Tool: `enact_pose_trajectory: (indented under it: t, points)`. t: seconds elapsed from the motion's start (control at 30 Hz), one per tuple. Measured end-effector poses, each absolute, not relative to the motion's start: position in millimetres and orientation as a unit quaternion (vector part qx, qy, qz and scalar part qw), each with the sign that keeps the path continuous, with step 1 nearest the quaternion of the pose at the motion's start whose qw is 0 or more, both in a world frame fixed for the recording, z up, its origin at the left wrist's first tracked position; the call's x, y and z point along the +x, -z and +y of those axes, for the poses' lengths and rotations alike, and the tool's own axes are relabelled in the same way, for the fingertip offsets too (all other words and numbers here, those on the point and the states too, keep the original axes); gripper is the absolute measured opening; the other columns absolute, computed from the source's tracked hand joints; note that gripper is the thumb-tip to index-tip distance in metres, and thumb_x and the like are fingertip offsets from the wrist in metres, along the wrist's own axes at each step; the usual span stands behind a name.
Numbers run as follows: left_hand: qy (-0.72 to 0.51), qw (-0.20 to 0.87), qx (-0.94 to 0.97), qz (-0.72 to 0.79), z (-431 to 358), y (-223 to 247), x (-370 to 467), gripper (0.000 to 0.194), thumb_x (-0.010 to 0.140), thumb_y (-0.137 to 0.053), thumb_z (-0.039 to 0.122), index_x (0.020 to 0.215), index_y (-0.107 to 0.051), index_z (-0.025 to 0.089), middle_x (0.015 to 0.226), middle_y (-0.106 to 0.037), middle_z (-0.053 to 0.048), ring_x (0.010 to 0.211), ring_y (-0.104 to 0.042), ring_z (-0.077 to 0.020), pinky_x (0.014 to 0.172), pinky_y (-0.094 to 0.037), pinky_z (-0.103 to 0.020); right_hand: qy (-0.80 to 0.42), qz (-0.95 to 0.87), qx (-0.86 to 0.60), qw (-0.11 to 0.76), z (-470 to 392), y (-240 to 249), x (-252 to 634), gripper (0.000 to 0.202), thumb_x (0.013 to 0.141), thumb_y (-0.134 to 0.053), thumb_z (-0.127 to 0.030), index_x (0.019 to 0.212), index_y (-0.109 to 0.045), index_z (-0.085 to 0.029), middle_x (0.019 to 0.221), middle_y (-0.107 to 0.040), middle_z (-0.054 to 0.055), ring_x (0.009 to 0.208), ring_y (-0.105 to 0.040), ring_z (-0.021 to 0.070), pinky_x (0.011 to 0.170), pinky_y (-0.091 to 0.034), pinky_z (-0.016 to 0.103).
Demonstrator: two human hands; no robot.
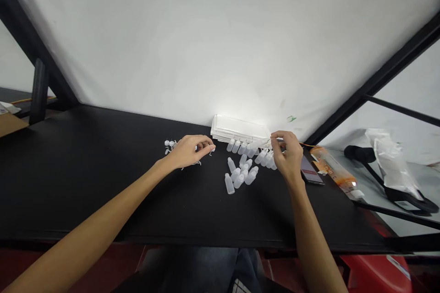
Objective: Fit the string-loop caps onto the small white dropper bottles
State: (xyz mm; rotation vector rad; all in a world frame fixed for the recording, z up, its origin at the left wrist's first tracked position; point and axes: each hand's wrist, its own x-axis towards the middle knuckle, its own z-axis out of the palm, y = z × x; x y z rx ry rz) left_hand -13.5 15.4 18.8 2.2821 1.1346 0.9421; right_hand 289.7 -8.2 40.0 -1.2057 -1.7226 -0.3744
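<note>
My left hand [192, 150] is closed in a pinch on a small white cap [212, 148], above scattered white caps [167, 143] on the black table. My right hand [288, 151] hovers at the right end of a row of translucent bottles [236, 146], thumb and fingertips close together; what they hold, if anything, is too small to tell. Several more small bottles [229, 184] lie in a loose pile between my hands, nearer the front. Behind the row sits a stack of white trays [237, 127] against the wall.
A phone [312, 175] lies right of my right hand, with an orange-labelled bottle [335, 171] beyond it. Black metal bars [371, 78] slope up at both sides. A red stool [376, 274] stands below the table's front edge [192, 240].
</note>
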Motion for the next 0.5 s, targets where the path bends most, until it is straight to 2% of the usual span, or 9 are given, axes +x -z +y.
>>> enact_pose_trajectory:
  t: [0.17, 0.33, 0.5]
  points:
    - [-0.329, 0.191, 0.831, 0.406, 18.1, -12.0, -14.8, 0.033, 0.091, -0.052, 0.045, 0.090, -0.072, 0.018, 0.083, -0.071, -0.004, 0.069, -0.061, -0.0141, 0.058, -0.044, -0.024, 0.179, -0.717, -0.518, 0.432, -11.4, -34.4, 291.8, 0.009, 0.082, -0.056, -0.019, 0.077, -0.064, -0.020, 0.102, -0.065, 0.009, 0.095, -0.060, 0.0230, 0.070, -0.052, 0.033]
    - [-0.329, 0.174, 0.837, 0.401, 19.1, -9.6, -15.1, 0.034, 0.091, -0.051, 0.044, 0.085, -0.071, 0.017, 0.079, -0.069, -0.003, 0.065, -0.059, -0.0128, 0.057, -0.042, -0.024, 0.187, -0.736, -0.534, 0.372, -9.4, -28.8, 293.2, 0.011, 0.083, -0.057, -0.020, 0.079, -0.067, -0.021, 0.114, -0.062, 0.010, 0.110, -0.056, 0.0273, 0.074, -0.050, 0.035]
    - [-0.323, 0.169, 0.841, 0.399, 18.3, -10.2, -14.2, 0.035, 0.092, -0.050, 0.044, 0.081, -0.071, 0.017, 0.079, -0.068, -0.003, 0.064, -0.057, -0.0123, 0.056, -0.041, -0.023, 0.192, -0.761, -0.524, 0.332, -1.2, -19.4, 296.5, 0.013, 0.086, -0.056, -0.021, 0.083, -0.068, -0.021, 0.117, -0.060, 0.012, 0.112, -0.054, 0.0285, 0.089, -0.046, 0.043]
